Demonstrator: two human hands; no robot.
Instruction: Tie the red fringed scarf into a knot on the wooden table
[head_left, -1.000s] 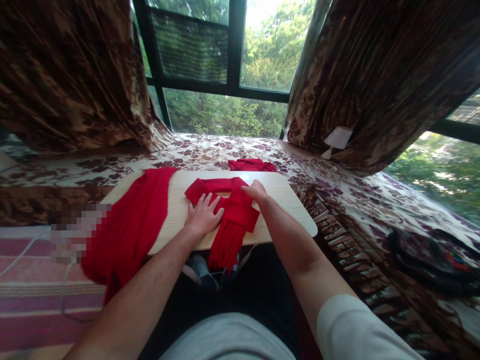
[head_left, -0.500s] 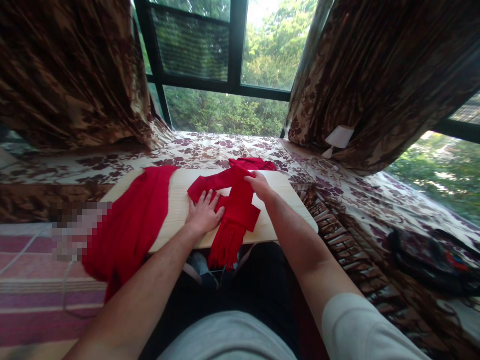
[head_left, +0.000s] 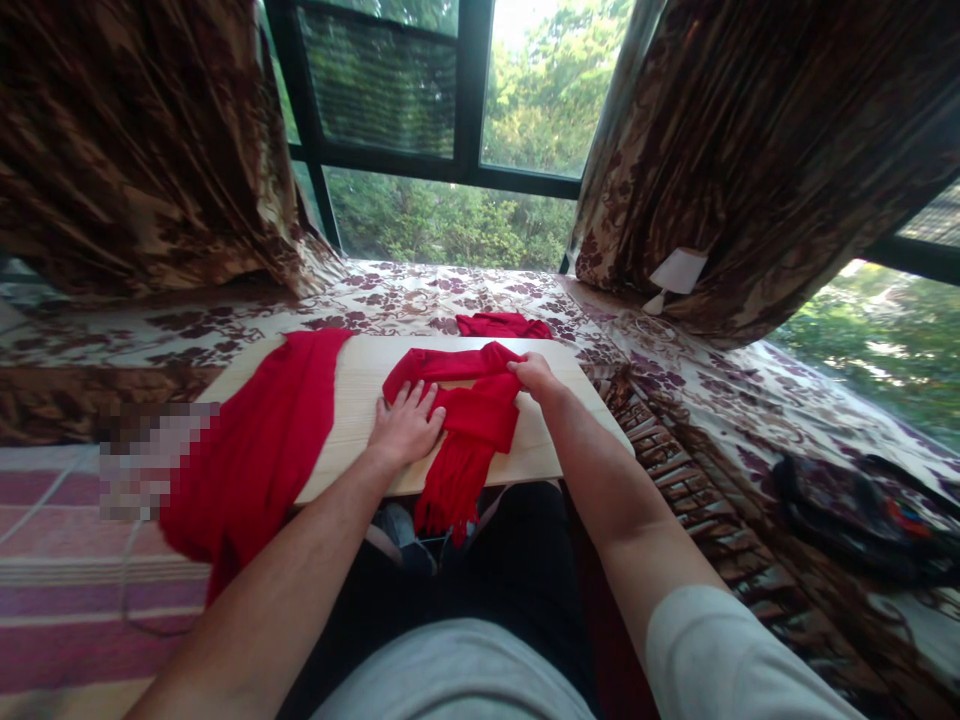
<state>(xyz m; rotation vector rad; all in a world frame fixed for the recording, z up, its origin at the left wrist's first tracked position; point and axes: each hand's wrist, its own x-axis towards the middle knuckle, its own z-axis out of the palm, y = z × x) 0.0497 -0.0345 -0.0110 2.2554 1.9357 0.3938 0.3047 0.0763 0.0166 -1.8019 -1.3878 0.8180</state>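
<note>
A red fringed scarf [head_left: 480, 415] lies looped on the pale wooden board [head_left: 360, 400] in front of me, its tassels hanging over the near edge. My left hand [head_left: 409, 422] rests flat with fingers spread on the loop's left side. The far right corner of the loop is pinched in my right hand [head_left: 534, 377], thumb and fingers closed on the fabric. Wood shows through the gap inside the loop. Another red cloth [head_left: 277, 430] drapes across the board's left end and hangs down off it.
Behind the board, a folded red cloth [head_left: 502, 325] sits on the floral-covered ledge [head_left: 405, 290]. To the right are a small white lamp [head_left: 679, 270] and a dark bag [head_left: 847, 520]. A striped cover [head_left: 67, 590] lies at left; curtains [head_left: 135, 140] flank the window.
My right hand has moved slightly right and toward me, drawing the scarf's far strip across into a rounder loop. The left hand stays pressed on the scarf.
</note>
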